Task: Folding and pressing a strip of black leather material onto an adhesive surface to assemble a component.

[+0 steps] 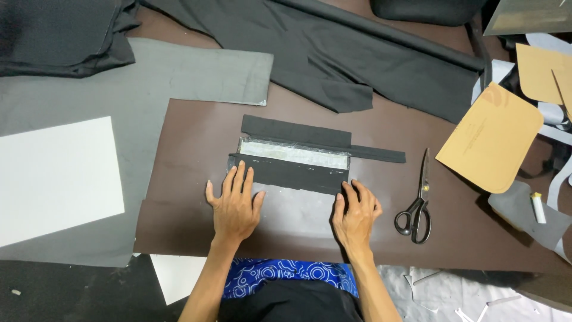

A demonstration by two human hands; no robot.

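Nearest the camera, a person's forearms reach up from the bottom edge over a blue patterned cloth at the waist. The left hand (234,203) lies flat and spread wide, palm down, fingertips on the near edge of a black fabric strip (289,173). The right hand (356,211) is also open but with fingers curled, its fingertips pressing the strip's right end; neither hand holds anything. Both rest on a grey translucent sheet (295,217) lying on a dark brown mat (190,179) that covers the counter.

The black fabric strip lies across the middle of the mat, just beyond the hands. Behind it shows a pale, shiny band (295,152), possibly glued, and behind that a second black strip (298,132) with a narrow tail running right. To press the strip down well, it seems wise to keep both palms low, hold each end steady and smooth outward evenly so that the edge stays straight and no crease forms.

Just right of the right hand lie black-handled scissors (417,203), blades pointing away. Farther right sits a tan card pattern piece (491,140) with rounded corners, tilted, bearing faint small print; more tan card pieces (545,71) lie beyond it. A small white tube (538,207) rests on grey offcuts at the right edge.

At left lies a white rectangular sheet (56,179) on grey cloth (149,77). Farthest away, dark charcoal fabric (357,59) spreads across the top.
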